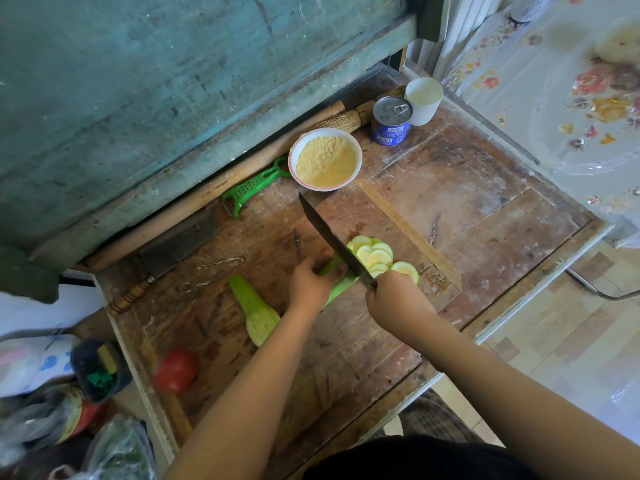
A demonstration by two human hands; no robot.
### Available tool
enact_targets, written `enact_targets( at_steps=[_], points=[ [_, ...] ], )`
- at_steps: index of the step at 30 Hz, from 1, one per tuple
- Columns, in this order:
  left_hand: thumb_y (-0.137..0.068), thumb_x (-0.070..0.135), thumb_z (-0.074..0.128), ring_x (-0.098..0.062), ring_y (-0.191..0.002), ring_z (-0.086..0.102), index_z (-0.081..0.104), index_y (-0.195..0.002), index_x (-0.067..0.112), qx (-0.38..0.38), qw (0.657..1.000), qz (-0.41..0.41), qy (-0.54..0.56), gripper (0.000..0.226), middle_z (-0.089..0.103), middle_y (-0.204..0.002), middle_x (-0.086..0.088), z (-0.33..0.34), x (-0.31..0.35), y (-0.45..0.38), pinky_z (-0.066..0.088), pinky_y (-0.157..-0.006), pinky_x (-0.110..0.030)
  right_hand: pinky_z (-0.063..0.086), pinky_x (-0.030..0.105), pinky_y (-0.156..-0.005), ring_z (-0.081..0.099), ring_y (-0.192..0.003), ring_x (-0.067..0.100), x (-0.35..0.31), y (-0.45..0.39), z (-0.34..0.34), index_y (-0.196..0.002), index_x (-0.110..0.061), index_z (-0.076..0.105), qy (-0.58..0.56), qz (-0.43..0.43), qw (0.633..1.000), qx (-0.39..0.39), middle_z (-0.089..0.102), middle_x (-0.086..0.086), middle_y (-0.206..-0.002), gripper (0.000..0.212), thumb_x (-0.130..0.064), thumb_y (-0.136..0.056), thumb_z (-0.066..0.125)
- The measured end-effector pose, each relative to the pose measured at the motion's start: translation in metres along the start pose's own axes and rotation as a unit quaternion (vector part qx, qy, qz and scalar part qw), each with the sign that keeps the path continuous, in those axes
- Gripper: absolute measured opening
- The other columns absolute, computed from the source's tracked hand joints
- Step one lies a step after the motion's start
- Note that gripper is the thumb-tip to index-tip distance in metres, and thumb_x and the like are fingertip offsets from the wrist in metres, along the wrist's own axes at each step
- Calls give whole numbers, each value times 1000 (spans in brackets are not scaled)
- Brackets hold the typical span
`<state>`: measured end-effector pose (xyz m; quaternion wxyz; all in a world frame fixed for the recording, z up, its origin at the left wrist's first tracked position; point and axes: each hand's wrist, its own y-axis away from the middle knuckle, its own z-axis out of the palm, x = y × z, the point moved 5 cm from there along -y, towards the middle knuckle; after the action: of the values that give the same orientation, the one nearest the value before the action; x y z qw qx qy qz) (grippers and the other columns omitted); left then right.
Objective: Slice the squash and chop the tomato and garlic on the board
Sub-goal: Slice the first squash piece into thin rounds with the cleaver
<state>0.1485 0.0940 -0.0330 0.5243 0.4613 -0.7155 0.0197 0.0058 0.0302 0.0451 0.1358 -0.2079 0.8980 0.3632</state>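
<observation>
On the worn brown wooden table (467, 202) lies a scuffed wooden cutting board (398, 216), and both hands work over it. The right hand (398, 299) is closed around the handle of a long dark-bladed knife (332, 240), whose blade slants up and away across the board. The left hand (310, 282) presses down, fingers curled, on the pale green squash piece (341, 285) being cut — the blade's heel meets it just beside the fingertips. On the far side of the blade a fan of round, pale yellow-green squash slices (375, 256) overlaps on the board, one slice touching the right hand. A second peeled pale green squash half (254, 310) lies to the left on the table, and a red tomato (176, 370) sits nearer the table's front-left edge, well apart from the hands. Behind the board stand a white bowl of yellow powder (325, 159), a green plastic peeler (256, 188), a blue tin can (391, 121) and a white cup (423, 100). No garlic can be made out.
</observation>
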Motion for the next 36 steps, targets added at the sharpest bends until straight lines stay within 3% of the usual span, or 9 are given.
enact_targets(
  at_steps=[6, 14, 22, 26, 36],
  points=[
    [-76, 35, 77, -16, -100, 61, 65, -105, 22, -7, 1000, -17, 9, 33, 66, -103, 6, 1, -3, -1, 49, -87, -34, 24, 24, -43, 36, -48, 16, 1, -9, 4, -59, -11, 36, -4, 11, 1000, -14, 39, 3, -57, 39, -16, -97, 41],
    [-77, 33, 77, -8, -95, 58, 64, -104, 21, -10, 1000, -4, 6, 33, 60, -97, 11, 1, 2, 3, 41, -80, -22, 27, 25, -42, 41, -50, 17, 12, -23, 22, -68, -9, 46, -14, 36, 999, -26, 45, 4, -61, 30, -17, -96, 42],
    [-84, 35, 69, -11, -103, 55, 60, -116, 18, -38, 999, -2, -12, 37, 61, -112, 8, 0, 6, 7, 42, -82, -25, 26, 26, -42, 38, -46, 17, 12, -12, 7, -69, -8, 48, -42, 2, 999, -6, 43, 3, -57, 32, -22, -97, 42],
    [-82, 30, 72, -16, -101, 59, 60, -102, 21, -31, 999, -1, 15, 25, 63, -103, 6, -2, 3, 7, 44, -80, -27, 22, 26, -42, 35, -44, 18, 7, 3, -4, -61, -13, 40, -28, -28, 999, 5, 39, 3, -53, 38, -21, -98, 41],
    [-80, 29, 75, -12, -93, 60, 61, -93, 24, -19, 999, 5, 27, 19, 62, -93, 12, -2, 3, 8, 43, -78, -24, 25, 25, -42, 39, -45, 17, 5, 13, -10, -75, -7, 53, -15, -27, 999, 17, 43, 3, -55, 31, -22, -98, 39]
  ],
)
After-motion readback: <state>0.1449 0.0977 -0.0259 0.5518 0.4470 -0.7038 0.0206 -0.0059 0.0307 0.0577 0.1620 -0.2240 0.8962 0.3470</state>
